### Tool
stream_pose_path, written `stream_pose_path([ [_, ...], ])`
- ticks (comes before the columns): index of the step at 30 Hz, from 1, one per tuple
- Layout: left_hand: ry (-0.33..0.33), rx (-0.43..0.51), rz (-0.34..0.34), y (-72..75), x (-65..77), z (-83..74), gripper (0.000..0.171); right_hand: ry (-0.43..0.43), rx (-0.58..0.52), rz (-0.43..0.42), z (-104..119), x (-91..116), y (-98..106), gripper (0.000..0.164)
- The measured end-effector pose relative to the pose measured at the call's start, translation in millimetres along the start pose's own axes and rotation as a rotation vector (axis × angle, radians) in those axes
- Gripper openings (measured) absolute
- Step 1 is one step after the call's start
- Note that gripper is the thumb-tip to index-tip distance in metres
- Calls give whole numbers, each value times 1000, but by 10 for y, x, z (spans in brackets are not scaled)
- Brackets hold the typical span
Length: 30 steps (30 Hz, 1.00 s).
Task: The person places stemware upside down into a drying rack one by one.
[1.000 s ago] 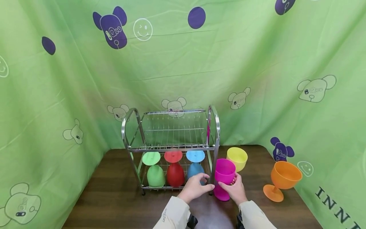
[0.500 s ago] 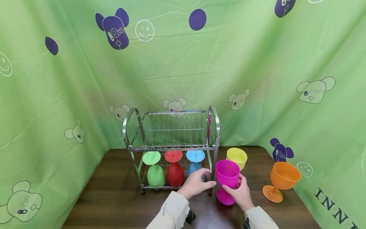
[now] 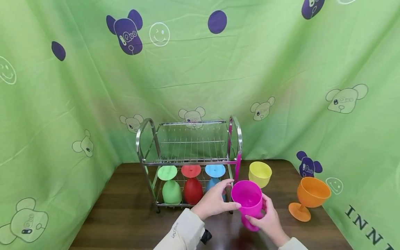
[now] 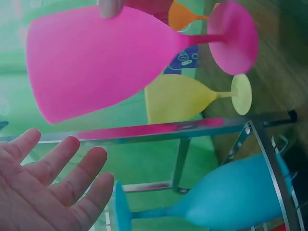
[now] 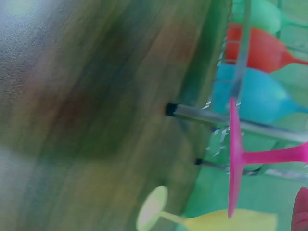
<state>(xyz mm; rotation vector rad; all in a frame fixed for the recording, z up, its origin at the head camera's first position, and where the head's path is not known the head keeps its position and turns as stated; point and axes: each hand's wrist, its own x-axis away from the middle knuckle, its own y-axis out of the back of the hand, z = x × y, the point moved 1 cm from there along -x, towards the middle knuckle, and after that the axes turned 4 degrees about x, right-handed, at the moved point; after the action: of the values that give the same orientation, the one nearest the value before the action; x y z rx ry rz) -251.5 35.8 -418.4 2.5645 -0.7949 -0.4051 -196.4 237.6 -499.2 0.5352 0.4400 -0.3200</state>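
Note:
My right hand (image 3: pixel 271 222) holds a magenta plastic goblet (image 3: pixel 248 198) low on its bowl, mouth up and leaning toward me. Its foot (image 5: pixel 234 163) is off the wooden table in the right wrist view. My left hand (image 3: pixel 213 200) reaches in from the other side, its fingers apart and fairly straight in the left wrist view. The left thumb tip (image 4: pixel 110 7) overlaps the goblet's bowl. Just left of the goblet stands a two-tier metal dish rack (image 3: pixel 239 139). Green (image 3: pixel 171 192), red (image 3: pixel 192 191) and blue (image 4: pixel 231 197) goblets sit upside down on its lower tier.
A yellow goblet (image 3: pixel 260 175) stands upright behind the magenta one. Farther right on the table (image 3: pixel 125 222) is an upright orange goblet (image 3: pixel 313 192). Green patterned cloth (image 3: pixel 193 69) hangs behind and at both sides.
The right hand has brought the magenta goblet from beside the rack's right leg toward me and tilted it. The left thumb now overlaps the goblet's rim; the left hand has moved only slightly.

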Motion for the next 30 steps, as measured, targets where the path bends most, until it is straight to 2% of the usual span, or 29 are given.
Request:
stream_pose_path([
  [6,-30,-85,7,177,146,-45,83,118,-3,-17,163,-8,12,90],
  [11,-111,-132,16,352,196,-49,86,231,39,2,277,-96,-4,90],
  [15,-195,-185,40,459,200,-101,93,356,59,18,352,-190,-35,90],
  [19,-258,-266,33,508,191,-177,97,491,161,16,440,-314,-23,82],
  [25,-285,-426,-3,570,244,-210,97,712,317,17,630,-477,-7,77],
  [30,-293,-560,-11,620,332,-209,92,788,392,51,770,-480,-42,84],
])
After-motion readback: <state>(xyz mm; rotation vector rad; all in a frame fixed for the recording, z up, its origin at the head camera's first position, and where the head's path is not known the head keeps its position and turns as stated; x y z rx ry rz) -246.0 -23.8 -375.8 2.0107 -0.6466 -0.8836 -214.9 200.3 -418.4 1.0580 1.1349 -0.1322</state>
